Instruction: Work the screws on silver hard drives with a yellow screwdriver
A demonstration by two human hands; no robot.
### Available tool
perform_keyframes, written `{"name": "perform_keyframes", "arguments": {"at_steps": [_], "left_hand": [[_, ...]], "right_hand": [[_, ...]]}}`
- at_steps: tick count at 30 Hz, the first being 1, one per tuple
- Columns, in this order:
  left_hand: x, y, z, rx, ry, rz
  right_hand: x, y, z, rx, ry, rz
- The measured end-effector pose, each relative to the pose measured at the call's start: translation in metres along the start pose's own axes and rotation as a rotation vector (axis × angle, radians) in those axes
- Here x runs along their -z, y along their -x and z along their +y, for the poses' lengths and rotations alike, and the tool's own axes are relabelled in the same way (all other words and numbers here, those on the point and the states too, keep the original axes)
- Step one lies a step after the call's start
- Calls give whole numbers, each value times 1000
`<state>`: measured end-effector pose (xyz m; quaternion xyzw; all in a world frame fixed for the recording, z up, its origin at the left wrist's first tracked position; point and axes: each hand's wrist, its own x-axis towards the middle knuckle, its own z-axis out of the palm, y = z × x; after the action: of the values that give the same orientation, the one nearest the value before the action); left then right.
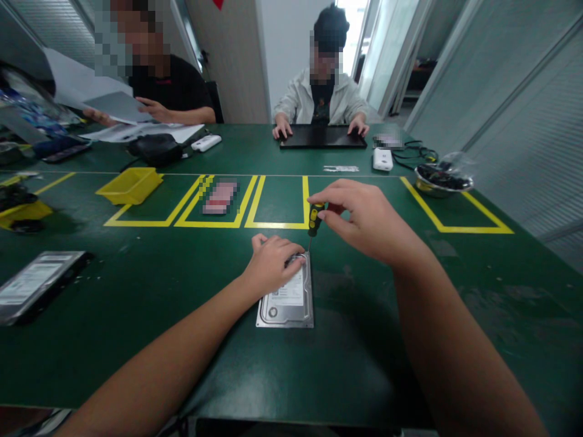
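The left hand is lying flat, fingers together, on the far left part of a drive sitting mid-tabletop, while the right hand is holding a screwdriver upright, fingers clamped on its handle, tip at the drive's far right corner. Bare green is lying open near and right of the drive; one more drive is lying at the left edge, making two, with one yellow bin and one bowl far off.

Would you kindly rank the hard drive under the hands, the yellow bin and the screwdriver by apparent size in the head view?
1. Hard drive, though it lies nearest the camera.
2. Yellow bin, farther off, so possibly larger in reality.
3. Screwdriver, pinched by the right hand.
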<state>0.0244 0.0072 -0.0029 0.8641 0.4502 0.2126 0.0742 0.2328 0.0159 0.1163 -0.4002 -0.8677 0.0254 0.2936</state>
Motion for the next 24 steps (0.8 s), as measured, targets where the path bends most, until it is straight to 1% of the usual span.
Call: {"name": "perform_keyframes", "arguments": {"at_steps": [8,19,24], "left_hand": [[0,0,0,-1,-1,-4],[-1,0,0,0,8,-2],[0,0,1,3,6,0]], "right_hand": [[-3,0,0,-24,-2,34],[-9,-2,-1,-77,58,86],[-12,-3,-4,-131,56,89]]}}
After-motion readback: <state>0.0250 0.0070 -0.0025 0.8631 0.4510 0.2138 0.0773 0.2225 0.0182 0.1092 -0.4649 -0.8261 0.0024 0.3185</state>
